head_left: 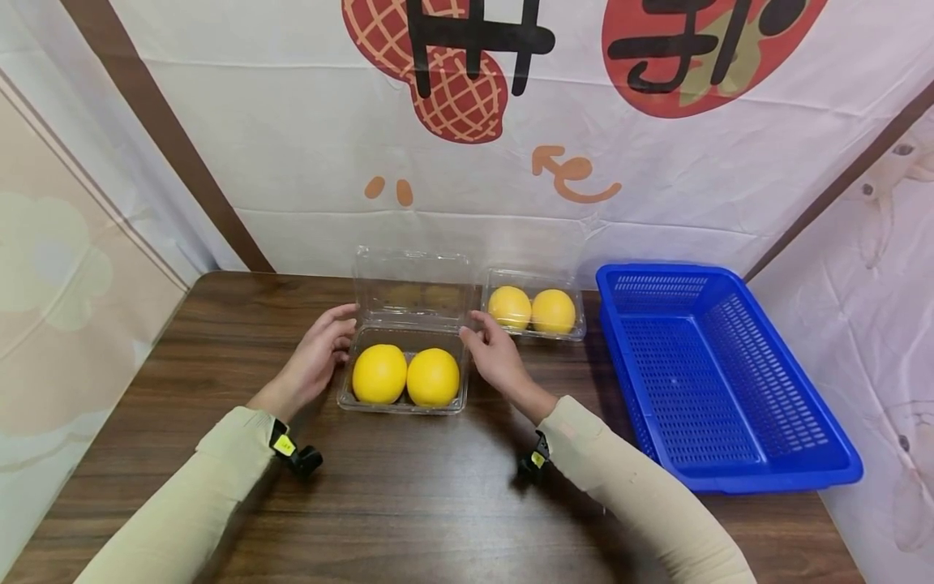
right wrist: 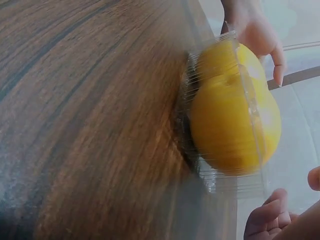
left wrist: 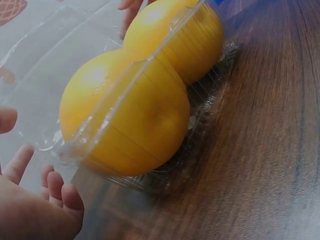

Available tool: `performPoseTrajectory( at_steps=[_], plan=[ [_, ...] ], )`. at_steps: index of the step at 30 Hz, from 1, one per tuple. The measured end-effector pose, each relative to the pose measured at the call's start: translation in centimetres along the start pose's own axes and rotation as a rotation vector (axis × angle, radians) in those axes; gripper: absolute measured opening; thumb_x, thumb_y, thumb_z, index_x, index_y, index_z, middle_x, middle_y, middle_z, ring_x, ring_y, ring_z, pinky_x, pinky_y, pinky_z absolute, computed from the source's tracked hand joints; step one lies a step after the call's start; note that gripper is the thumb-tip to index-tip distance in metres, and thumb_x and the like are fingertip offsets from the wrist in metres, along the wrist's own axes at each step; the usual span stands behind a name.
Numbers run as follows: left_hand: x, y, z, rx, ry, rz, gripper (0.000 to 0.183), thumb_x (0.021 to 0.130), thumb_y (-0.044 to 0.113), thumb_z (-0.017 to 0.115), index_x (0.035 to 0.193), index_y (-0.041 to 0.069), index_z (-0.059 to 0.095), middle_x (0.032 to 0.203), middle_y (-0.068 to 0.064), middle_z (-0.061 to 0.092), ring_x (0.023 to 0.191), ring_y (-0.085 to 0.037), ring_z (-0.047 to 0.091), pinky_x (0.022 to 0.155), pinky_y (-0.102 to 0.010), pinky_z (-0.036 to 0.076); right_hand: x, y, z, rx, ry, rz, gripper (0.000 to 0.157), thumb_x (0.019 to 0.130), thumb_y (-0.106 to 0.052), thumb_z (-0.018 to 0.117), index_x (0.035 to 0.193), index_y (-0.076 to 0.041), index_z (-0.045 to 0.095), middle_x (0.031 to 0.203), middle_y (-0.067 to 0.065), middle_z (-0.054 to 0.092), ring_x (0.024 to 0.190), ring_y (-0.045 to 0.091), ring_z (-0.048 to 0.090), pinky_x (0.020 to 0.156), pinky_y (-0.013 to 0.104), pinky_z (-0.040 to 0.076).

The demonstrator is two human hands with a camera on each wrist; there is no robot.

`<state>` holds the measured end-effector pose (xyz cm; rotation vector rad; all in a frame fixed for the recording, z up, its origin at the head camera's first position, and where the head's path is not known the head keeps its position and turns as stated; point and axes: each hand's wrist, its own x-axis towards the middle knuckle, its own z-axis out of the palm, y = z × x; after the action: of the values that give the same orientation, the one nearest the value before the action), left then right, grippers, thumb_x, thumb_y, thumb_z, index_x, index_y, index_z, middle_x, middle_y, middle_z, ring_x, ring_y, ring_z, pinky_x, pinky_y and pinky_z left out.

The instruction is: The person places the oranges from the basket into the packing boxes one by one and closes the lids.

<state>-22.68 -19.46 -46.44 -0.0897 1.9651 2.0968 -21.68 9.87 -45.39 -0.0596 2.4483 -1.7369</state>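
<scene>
A clear plastic clamshell box (head_left: 403, 409) sits on the table with its lid (head_left: 412, 276) raised toward the back. Two large yellow-orange oranges (head_left: 379, 374) lie side by side in its base. My left hand (head_left: 315, 353) is at the box's left side, fingers loosely bent near the hinge corner. On the opposite side my right hand (head_left: 496, 357) has its thumb and fingertips right at the back right corner. In the left wrist view, the left fingers (left wrist: 72, 197) are apart from the wall. The right wrist view shows the right fingers (right wrist: 265, 215) just off the box end.
A second clear box (head_left: 536, 332) with two oranges (head_left: 554, 311) stands behind my right hand, its lid down over them. To the right is a blue perforated plastic basket (head_left: 773, 478). A printed white sheet (head_left: 292, 146) hangs along the back edge of the wooden table (head_left: 409, 503).
</scene>
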Motion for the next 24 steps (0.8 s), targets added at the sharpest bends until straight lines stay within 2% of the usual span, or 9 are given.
performPoseTrajectory(
  at_steps=[4,7,12,15,20,24],
  plan=[
    [0.0,0.5,0.1,0.022,0.012,0.018,0.047,0.109,0.027,0.046,0.151,0.010,0.040,0.106,0.002,0.046,0.087,-0.013,0.043,0.072,-0.025,0.038,0.1,-0.6,0.0,0.058,-0.013,0.008,0.053,0.107,-0.031,0.053,0.150,-0.003,0.043,0.099,0.018,0.064,0.083,0.034,0.063,0.068,0.033,0.052],
    [-0.1,0.9,0.1,0.012,0.014,0.026,0.045,0.109,0.027,0.044,0.150,0.009,0.041,0.105,0.002,0.047,0.087,-0.014,0.042,0.070,-0.024,0.038,0.1,-1.2,-0.2,0.067,-0.021,0.008,0.054,0.107,-0.033,0.053,0.150,-0.003,0.041,0.107,0.018,0.065,0.090,0.032,0.065,0.068,0.038,0.054],
    [-0.5,1.6,0.2,0.000,0.009,0.044,0.041,0.110,0.028,0.043,0.147,0.011,0.043,0.106,0.002,0.048,0.087,-0.013,0.043,0.068,-0.023,0.037,0.0,-2.3,-0.5,0.103,-0.014,-0.006,0.052,0.107,-0.032,0.053,0.149,-0.003,0.042,0.114,0.019,0.065,0.089,0.027,0.065,0.068,0.043,0.055],
    [-0.8,2.0,0.3,-0.023,0.007,0.059,0.039,0.110,0.029,0.044,0.145,0.012,0.044,0.105,0.002,0.050,0.086,-0.013,0.043,0.067,-0.023,0.038,-0.1,-2.6,-0.6,0.142,0.003,-0.020,0.046,0.108,-0.029,0.052,0.146,-0.005,0.046,0.119,0.022,0.066,0.088,0.027,0.065,0.065,0.038,0.054],
    [-1.3,2.5,0.5,-0.114,0.001,0.059,0.032,0.110,0.029,0.046,0.139,0.016,0.047,0.104,0.002,0.052,0.085,-0.011,0.045,0.063,-0.020,0.039,-0.4,-2.8,-0.5,0.215,0.022,-0.070,0.038,0.108,-0.025,0.052,0.140,-0.006,0.050,0.119,0.026,0.065,0.087,0.034,0.065,0.062,0.033,0.051],
    [-1.8,2.8,0.6,-0.167,-0.019,0.053,0.028,0.109,0.028,0.047,0.136,0.019,0.049,0.105,0.001,0.054,0.085,-0.010,0.047,0.064,-0.019,0.041,-0.9,-3.1,-0.5,0.260,0.014,-0.091,0.038,0.107,-0.022,0.051,0.138,-0.001,0.049,0.116,0.030,0.062,0.081,0.029,0.065,0.062,0.035,0.051]
  ],
)
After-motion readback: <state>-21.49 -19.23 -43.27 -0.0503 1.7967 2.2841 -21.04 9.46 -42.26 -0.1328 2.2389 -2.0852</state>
